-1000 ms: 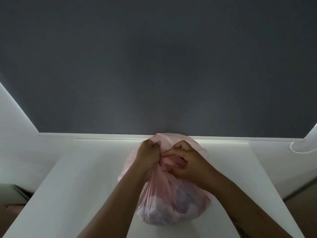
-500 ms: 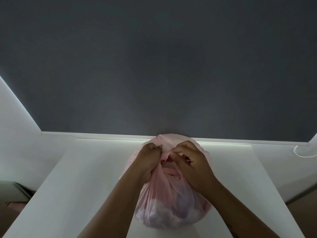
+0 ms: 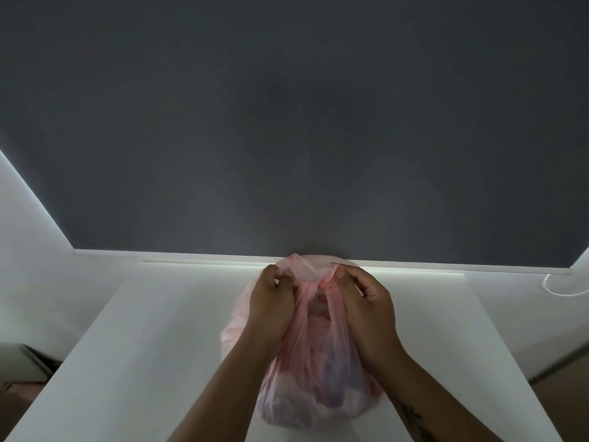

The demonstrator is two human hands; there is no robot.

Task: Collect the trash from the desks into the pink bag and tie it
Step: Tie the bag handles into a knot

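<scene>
A thin pink plastic bag (image 3: 314,387) stands on the white desk (image 3: 143,339), bulging with pale and purplish trash seen through its wall. My left hand (image 3: 271,301) pinches the bag's left handle at the top. My right hand (image 3: 366,304) pinches the right handle, a short way from the left one. Between the two hands the handles cross into a twisted band of plastic over the bag's mouth. The bag's far rim pokes up behind my fingers.
A dark grey wall panel (image 3: 287,122) rises right behind the desk's far edge. A white coiled cable (image 3: 561,287) lies at the far right. The floor and a dark object (image 3: 28,358) show below the desk's left side.
My hands have drawn apart sideways, pulling the two handles outward. Before, they were bunched together over the bag's mouth.
</scene>
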